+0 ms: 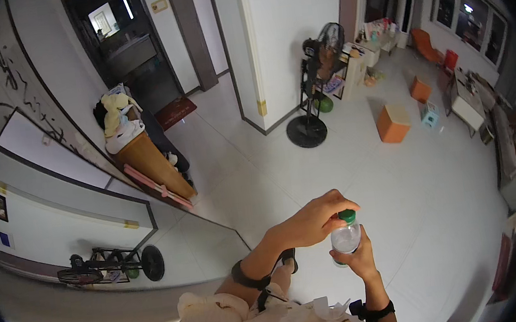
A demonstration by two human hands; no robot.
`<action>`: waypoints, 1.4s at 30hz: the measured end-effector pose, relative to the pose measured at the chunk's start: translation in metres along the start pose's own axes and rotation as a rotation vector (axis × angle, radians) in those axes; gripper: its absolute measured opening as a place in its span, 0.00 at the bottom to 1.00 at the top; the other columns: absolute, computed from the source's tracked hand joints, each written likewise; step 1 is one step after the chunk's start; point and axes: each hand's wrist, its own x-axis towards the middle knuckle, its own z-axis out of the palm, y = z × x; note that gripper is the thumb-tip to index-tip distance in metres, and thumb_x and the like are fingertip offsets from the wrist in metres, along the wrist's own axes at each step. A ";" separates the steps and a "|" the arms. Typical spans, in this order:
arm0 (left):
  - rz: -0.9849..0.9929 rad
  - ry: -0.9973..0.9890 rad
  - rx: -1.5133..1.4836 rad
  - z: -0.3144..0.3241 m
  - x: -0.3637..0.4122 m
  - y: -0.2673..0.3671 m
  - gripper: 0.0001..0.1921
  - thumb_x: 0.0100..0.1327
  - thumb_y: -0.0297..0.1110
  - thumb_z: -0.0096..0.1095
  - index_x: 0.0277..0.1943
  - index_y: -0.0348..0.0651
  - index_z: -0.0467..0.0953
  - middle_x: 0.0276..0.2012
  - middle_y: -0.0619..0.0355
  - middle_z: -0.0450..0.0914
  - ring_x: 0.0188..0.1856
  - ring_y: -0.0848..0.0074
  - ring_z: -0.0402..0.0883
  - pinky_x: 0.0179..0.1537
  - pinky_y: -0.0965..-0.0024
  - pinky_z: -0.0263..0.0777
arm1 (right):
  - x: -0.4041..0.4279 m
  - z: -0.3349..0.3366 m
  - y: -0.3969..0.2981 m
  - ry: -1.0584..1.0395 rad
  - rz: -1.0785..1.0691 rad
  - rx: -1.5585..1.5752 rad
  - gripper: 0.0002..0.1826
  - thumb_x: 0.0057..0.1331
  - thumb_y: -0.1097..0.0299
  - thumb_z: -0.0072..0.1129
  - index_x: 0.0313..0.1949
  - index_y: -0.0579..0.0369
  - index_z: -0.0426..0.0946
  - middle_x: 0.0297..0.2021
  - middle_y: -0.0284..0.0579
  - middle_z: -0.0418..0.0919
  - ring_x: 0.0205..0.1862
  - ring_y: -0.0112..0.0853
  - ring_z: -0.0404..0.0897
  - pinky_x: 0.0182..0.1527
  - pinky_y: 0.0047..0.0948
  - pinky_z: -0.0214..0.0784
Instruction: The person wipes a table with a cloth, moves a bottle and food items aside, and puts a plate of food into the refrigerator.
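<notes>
A clear plastic bottle [345, 239] with a green screw cap [347, 216] is held in front of my body, a little right of the middle. The fingers of my left hand [318, 216] grip the cap from above and the left. Lower down, my right hand [358, 255] is closed around the body of the bottle, with the thumb across its front. The cap sits on the bottle's neck. Part of the bottle's lower end is hidden by my right hand. Each wrist wears a black band.
Ahead stands a black pedestal fan [307, 131] by a wall corner. Orange stools [392, 124] and a small blue stool [430, 115] are on the tiled floor at the right. To the left are a large mirror [98, 179] and a wooden cabinet [153, 165] piled with clothes.
</notes>
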 end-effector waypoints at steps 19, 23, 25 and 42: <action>-0.433 0.866 -0.214 -0.360 0.082 -0.273 0.11 0.60 0.28 0.56 0.45 0.37 0.69 0.30 0.62 0.72 0.30 0.84 0.73 0.31 0.82 0.67 | 0.517 0.192 -0.019 -0.503 -0.098 0.143 0.33 0.44 0.66 0.68 0.49 0.60 0.62 0.40 0.46 0.72 0.43 0.32 0.72 0.46 0.31 0.65; -0.478 1.002 -0.152 -0.448 0.074 -0.333 0.14 0.62 0.28 0.52 0.50 0.37 0.68 0.31 0.60 0.72 0.31 0.81 0.74 0.32 0.81 0.66 | 0.635 0.258 -0.027 -0.636 0.008 0.326 0.35 0.45 0.67 0.68 0.52 0.59 0.60 0.43 0.43 0.71 0.45 0.32 0.70 0.49 0.31 0.63; -0.495 1.155 -0.280 -0.482 0.064 -0.364 0.12 0.63 0.31 0.51 0.48 0.36 0.70 0.31 0.59 0.73 0.31 0.81 0.74 0.32 0.81 0.66 | 0.688 0.295 -0.030 -0.659 0.024 0.425 0.38 0.44 0.68 0.69 0.53 0.59 0.59 0.43 0.44 0.71 0.45 0.32 0.70 0.49 0.31 0.64; -0.393 1.474 -0.412 -0.822 -0.044 -0.603 0.12 0.66 0.36 0.47 0.45 0.38 0.69 0.34 0.59 0.74 0.32 0.81 0.75 0.33 0.79 0.70 | 1.021 0.639 -0.105 -0.754 0.100 0.574 0.29 0.46 0.75 0.63 0.48 0.62 0.63 0.41 0.49 0.75 0.42 0.35 0.76 0.48 0.34 0.67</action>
